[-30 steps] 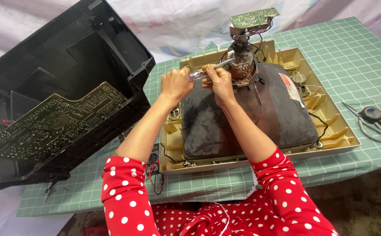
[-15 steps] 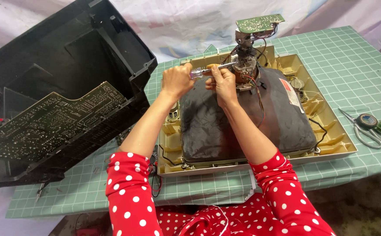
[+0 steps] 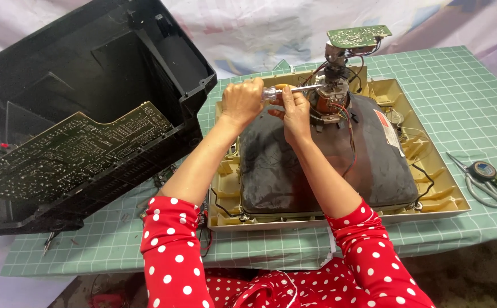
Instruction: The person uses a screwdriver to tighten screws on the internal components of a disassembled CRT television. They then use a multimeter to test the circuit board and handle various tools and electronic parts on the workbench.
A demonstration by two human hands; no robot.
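At far left our black casing [image 3: 88, 85] with its green circuit board [image 3: 71, 151], our left hand [image 3: 241, 101] fisted around the screwdriver [image 3: 285, 91] handle, our right hand [image 3: 294, 111] pinching its shaft, tip at the picture tube [image 3: 322, 165] neck, scissors [image 3: 479, 182] far right.

An improvised electronics repair bench was shown. A green gridded cutting mat [image 3: 465, 97] was laid over the table, and pale cloth sheets [image 3: 260, 28] were hung behind it. A picture tube in its beige front frame [image 3: 431, 171] was laid face down, beside a black rear casing [image 3: 117, 68] with a circuit board [image 3: 71, 151]. Scissors [image 3: 479, 182] were left at the mat's edge.
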